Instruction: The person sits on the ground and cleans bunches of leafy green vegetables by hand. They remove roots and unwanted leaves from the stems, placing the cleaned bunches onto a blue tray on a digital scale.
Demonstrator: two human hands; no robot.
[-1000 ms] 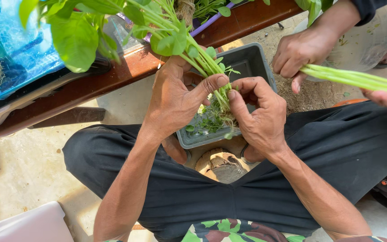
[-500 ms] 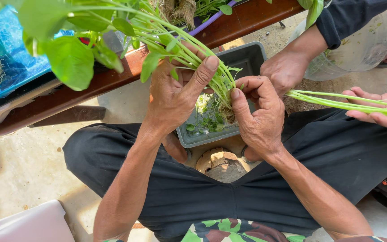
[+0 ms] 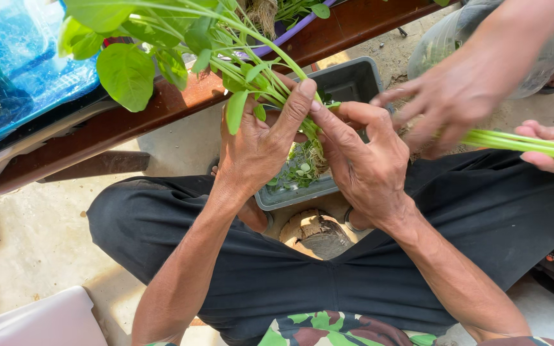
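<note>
I see bright daylight from above, with soft shadows on the ground (image 3: 27, 237). The co-worker's hand (image 3: 447, 96) is motion-blurred; the leaves (image 3: 126, 70) look sharp.

Glossy reddish wooden bench (image 3: 129, 118); matt grey plastic tray (image 3: 354, 80); rough concrete floor (image 3: 27, 237); smooth leafy green stalks (image 3: 238, 67).

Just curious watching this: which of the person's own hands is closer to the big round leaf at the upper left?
Left. The left hand grips the stems of the bunch bearing the big leaf; the right hand sits farther right, over the grey tray.
</note>
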